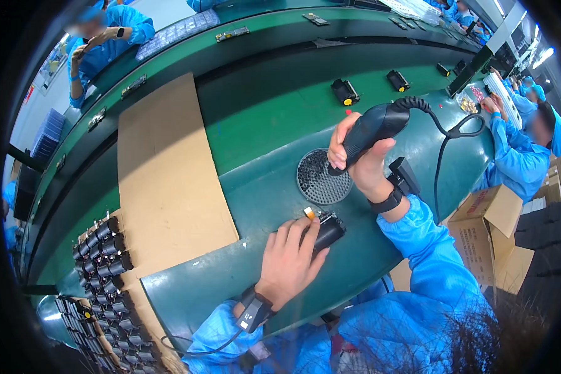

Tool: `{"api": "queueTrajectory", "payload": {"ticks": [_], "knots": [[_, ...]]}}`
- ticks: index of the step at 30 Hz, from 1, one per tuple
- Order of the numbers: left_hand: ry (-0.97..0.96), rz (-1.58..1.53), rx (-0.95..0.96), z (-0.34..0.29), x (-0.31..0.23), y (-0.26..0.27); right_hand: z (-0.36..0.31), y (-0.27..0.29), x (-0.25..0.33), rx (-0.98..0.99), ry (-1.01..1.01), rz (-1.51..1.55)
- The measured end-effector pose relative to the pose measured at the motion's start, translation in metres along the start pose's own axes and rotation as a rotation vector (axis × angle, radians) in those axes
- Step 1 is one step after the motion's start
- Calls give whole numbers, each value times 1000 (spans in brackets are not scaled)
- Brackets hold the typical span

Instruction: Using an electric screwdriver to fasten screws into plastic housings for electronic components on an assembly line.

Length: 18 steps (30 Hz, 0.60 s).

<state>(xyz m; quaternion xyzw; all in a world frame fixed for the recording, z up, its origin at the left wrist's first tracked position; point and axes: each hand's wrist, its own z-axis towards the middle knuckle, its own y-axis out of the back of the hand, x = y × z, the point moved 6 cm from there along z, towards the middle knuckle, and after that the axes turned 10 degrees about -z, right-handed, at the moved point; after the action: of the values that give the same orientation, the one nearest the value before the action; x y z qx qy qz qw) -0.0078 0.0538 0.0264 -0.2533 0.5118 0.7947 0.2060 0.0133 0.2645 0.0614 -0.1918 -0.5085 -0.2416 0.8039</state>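
My right hand [369, 163] is wrapped round a black corded electric screwdriver [376, 129], raised over the bench. Its cord leaves the upper end in a coiled sleeve; I cannot make out its tip. My left hand [289, 260] grips a black cylindrical electronic module [328, 232] on the green mat, fingers over its left side and thumb along the near side. An orange-and-white ribbon cable [310, 213] sticks up by the index fingertip. Beyond the module and left of the screwdriver lies a round dimpled tray [323, 187], with small black screws heaped on its left part.
A cardboard sheet [165, 168] covers the bench to the left. Several black modules [109, 249] stand in rows at far left. More modules [345, 91] sit on the green conveyor ahead. An open carton [489, 234] stands at right, near a co-worker in blue [520, 156].
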Motion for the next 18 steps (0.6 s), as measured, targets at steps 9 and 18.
{"api": "queueTrajectory", "payload": {"ticks": [9, 18], "knots": [[14, -30, -41, -1, 0, 1, -10, 10, 42, -25, 50, 282], [31, -142, -81, 2, 3, 4, -59, -26, 56, 108, 66, 349]]}}
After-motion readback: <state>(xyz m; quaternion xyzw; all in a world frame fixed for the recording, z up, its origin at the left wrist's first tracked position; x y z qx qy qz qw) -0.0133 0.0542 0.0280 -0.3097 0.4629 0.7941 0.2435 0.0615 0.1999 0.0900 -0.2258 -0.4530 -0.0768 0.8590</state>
